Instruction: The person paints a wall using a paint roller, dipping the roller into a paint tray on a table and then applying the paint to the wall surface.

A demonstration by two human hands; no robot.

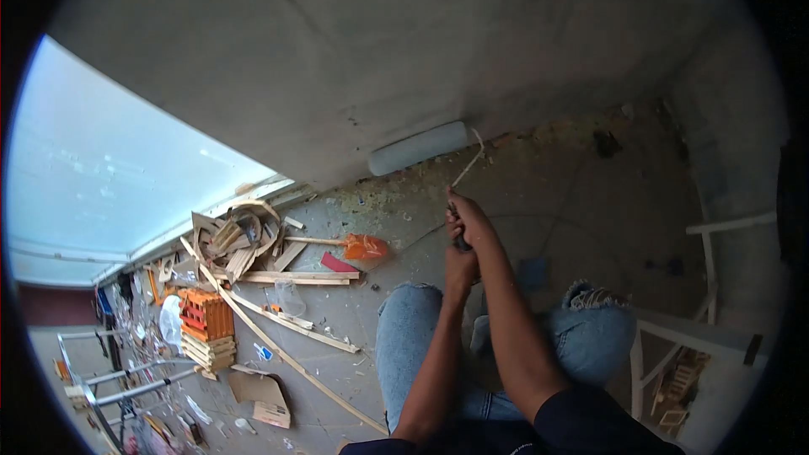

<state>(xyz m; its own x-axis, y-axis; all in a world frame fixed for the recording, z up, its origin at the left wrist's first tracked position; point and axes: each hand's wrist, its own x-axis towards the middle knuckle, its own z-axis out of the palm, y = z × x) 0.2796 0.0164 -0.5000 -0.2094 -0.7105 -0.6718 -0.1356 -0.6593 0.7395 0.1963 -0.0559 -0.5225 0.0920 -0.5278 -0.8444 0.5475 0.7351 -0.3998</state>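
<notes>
Both my hands are wrapped round the dark handle of a paint roller (419,148), one above the other. My right hand (468,217) is the upper one, near the thin metal frame, and my left hand (460,263) is just below it. The long white roller lies tilted against the bottom of the grey wall (404,50), close to the floor. Most of the handle is hidden by my fingers.
Wooden strips (286,276), a pile of scraps (240,240) and an orange bag (365,246) lie on the floor at left. Beyond are an orange crate (206,313) and a metal ladder (139,383). A white frame (709,270) stands at right.
</notes>
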